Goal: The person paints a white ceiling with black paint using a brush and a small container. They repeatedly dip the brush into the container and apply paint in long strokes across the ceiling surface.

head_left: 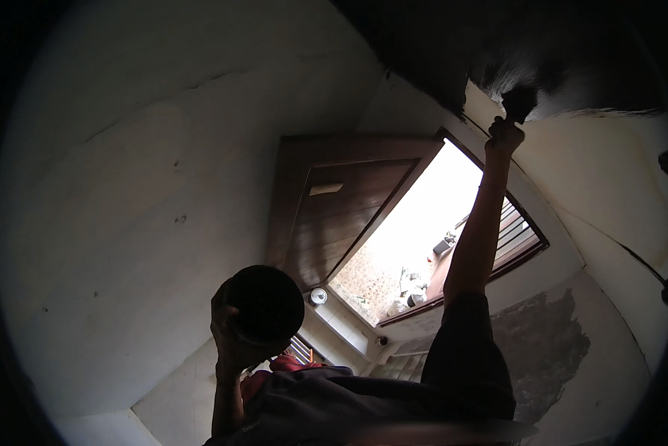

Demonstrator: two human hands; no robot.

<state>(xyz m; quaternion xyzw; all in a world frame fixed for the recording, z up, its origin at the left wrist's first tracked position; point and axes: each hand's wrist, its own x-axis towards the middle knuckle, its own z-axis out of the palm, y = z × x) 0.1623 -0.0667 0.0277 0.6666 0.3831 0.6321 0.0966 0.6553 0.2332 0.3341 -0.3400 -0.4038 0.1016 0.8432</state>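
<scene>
Looking through the head camera, I find the two hands well apart, each one closed on something of its own. The right hand (pixel 506 135) is raised high, its fingers clenched around the handle of a dark paintbrush (pixel 520 102). From my side, the brush head lies at the lower edge of a black coating (pixel 594 59) that spreads above and to the right of that hand; streaky strokes show just over the bristles. A pale bare area (pixel 601 152) begins right beside the fist, and a thin dark cable (pixel 635 256) runs off below it to the right.

Lower and to the left, I have the left hand (pixel 226 327) clamped on the side of a dark round container (pixel 267 303), thumb over its edge; it is too dark for me to tell what it holds.

Between the hands stands a brown wooden door (pixel 349 201), swung open, and next to it, a bright doorway (pixel 404 230). Just right of the container I see a small white round object (pixel 318 296). A barred window (pixel 514 227) sits below the right hand, and farther down, past the dark sleeve (pixel 468 349), a rough grey patch (pixel 546 346) marks the wall. Left of the container stretches a white wall (pixel 126 186) with small marks.
</scene>
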